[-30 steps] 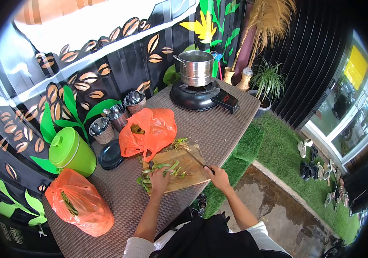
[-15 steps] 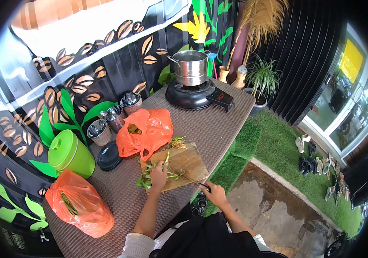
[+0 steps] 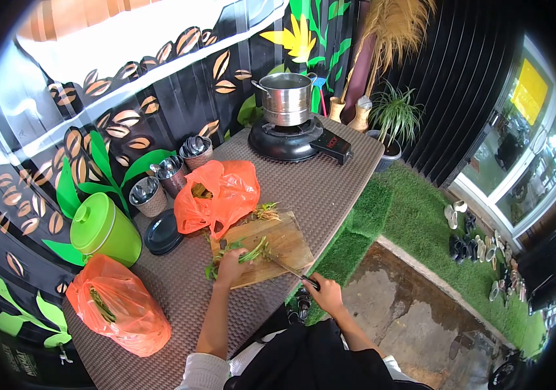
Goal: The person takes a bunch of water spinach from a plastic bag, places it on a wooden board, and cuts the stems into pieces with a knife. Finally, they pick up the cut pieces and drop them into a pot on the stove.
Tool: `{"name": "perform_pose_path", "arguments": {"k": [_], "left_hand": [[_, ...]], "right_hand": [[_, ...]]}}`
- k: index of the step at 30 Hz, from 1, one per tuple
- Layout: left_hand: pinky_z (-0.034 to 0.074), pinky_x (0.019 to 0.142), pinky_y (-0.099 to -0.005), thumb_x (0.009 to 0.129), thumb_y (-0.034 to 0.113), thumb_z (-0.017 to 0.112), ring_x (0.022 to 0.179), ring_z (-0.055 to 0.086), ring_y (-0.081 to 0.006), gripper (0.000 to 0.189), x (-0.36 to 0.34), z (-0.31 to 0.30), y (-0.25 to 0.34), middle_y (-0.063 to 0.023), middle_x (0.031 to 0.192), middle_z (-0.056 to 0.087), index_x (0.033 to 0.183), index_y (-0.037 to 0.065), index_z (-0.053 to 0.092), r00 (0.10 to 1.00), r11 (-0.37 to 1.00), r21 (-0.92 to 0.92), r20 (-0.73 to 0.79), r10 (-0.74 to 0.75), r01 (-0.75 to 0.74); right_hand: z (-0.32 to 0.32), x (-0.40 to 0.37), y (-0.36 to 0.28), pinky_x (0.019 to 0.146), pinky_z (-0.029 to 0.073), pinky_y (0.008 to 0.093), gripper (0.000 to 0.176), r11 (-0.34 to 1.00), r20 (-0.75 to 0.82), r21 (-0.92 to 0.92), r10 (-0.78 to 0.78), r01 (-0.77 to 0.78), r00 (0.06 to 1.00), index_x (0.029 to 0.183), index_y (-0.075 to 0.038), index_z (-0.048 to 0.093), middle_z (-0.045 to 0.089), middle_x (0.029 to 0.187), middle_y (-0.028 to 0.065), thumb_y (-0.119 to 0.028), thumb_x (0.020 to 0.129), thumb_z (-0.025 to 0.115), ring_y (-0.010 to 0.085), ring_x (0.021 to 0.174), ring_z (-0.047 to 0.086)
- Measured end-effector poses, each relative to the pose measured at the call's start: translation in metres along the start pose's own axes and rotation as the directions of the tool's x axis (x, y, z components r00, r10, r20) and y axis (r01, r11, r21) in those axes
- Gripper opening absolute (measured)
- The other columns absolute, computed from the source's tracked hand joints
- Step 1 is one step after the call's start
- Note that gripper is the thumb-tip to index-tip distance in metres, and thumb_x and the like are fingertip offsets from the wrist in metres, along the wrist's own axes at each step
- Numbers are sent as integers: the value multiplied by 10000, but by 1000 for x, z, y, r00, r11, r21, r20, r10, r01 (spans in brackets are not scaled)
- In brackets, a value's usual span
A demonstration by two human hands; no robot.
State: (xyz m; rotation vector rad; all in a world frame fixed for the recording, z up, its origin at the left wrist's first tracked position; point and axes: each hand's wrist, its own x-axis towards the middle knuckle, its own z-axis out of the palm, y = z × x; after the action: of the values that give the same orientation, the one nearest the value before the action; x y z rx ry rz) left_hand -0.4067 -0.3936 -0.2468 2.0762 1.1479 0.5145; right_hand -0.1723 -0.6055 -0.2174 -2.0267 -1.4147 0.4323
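On the wooden cutting board [image 3: 294,242], my left hand [image 3: 229,268] is closed around a bunch of leafy greens [image 3: 256,252], stems pointing right and leaves hanging over the board's left edge. My right hand [image 3: 327,296] grips the black handle of a knife [image 3: 286,264] at the board's near right corner. Its blade lies low across the board, the tip close to the stems. A small pile of pale root ends [image 3: 267,211] rests at the board's far edge. Just behind the board sits an open orange plastic bag [image 3: 239,188] with plant matter inside.
A second orange bag [image 3: 128,315] of greens stands at left, near a lidded green bucket [image 3: 112,231] and black plates [image 3: 163,233]. Cups of cutlery [image 3: 148,197] line the wall side. A steel pot [image 3: 286,104] sits on a black portable stove [image 3: 284,143] at the table's far end.
My left hand has lowered and shifted slightly left, and the stems now lie flatter, bunched toward the blade. The knife hand stays almost where it was.
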Motion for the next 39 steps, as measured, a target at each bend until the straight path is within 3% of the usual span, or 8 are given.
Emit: {"name": "perform_pose_path", "arguments": {"k": [2, 5, 8, 11, 27, 30, 32, 39], "left_hand": [[510, 767, -384, 693, 183, 798, 853, 663, -311, 333, -5, 0, 17, -166, 934, 692, 966, 32, 679, 999, 997, -66, -22, -29, 28], [509, 765, -379, 703, 200, 800, 893, 673, -301, 348, -4, 16, 3, -181, 957, 693, 973, 25, 668, 992, 996, -92, -122, 7, -19], [506, 775, -378, 710, 220, 805, 934, 673, -287, 390, -4, 19, -6, -188, 957, 693, 1004, 20, 644, 992, 984, -177, -113, -53, 33], [505, 776, -383, 706, 238, 817, 940, 669, -289, 434, -5, 8, 9, -173, 949, 688, 1011, 23, 597, 992, 985, -142, -64, -111, 101], [485, 713, -370, 703, 251, 824, 909, 651, -259, 434, -3, 6, 6, -143, 909, 644, 883, 23, 503, 995, 987, -148, -69, -76, 65], [484, 705, -360, 709, 252, 819, 866, 651, -241, 424, -4, 5, 6, -149, 902, 652, 891, 24, 512, 994, 987, -144, -72, -82, 71], [483, 706, -347, 753, 284, 795, 849, 652, -226, 460, -1, 6, 0, -199, 929, 674, 996, 4, 524, 994, 982, -158, -25, -105, 100], [473, 674, -313, 797, 231, 758, 794, 625, -162, 409, 0, 4, -5, -159, 877, 678, 1032, -2, 517, 992, 967, -223, 11, -122, 121]], "right_hand": [[4, 1, 0, 594, 506, 440, 347, 998, -5, -53, -42, 42, 999, 861, -70, 614, 657, 720, 157, -417, 872, 616, 355, 649, 647], [8, 1, -4, 598, 508, 447, 346, 998, -47, -28, -53, 52, 997, 859, -70, 608, 658, 724, 156, -416, 875, 611, 359, 659, 647], [12, 3, -4, 600, 507, 450, 343, 995, -21, -98, -28, 26, 999, 850, -67, 603, 661, 729, 154, -409, 877, 609, 358, 672, 648], [12, 6, -7, 597, 503, 450, 351, 995, -10, -96, -27, 26, 1000, 835, -63, 594, 661, 727, 153, -411, 880, 603, 360, 680, 646], [12, 25, -7, 582, 503, 444, 362, 990, -91, -142, 9, -22, 996, 858, -72, 630, 657, 706, 159, -433, 875, 601, 354, 659, 649], [7, 22, -7, 589, 508, 442, 372, 994, -63, -109, -2, -5, 998, 856, -75, 635, 658, 699, 157, -445, 869, 604, 348, 665, 654], [2, 20, -7, 609, 517, 451, 367, 986, 16, -161, -41, 43, 999, 885, -87, 632, 670, 729, 148, -451, 880, 584, 347, 678, 657], [10, 23, 0, 598, 516, 436, 391, 989, -17, -143, -35, 32, 999, 882, -76, 647, 660, 689, 151, -465, 862, 609, 349, 653, 655]]}}
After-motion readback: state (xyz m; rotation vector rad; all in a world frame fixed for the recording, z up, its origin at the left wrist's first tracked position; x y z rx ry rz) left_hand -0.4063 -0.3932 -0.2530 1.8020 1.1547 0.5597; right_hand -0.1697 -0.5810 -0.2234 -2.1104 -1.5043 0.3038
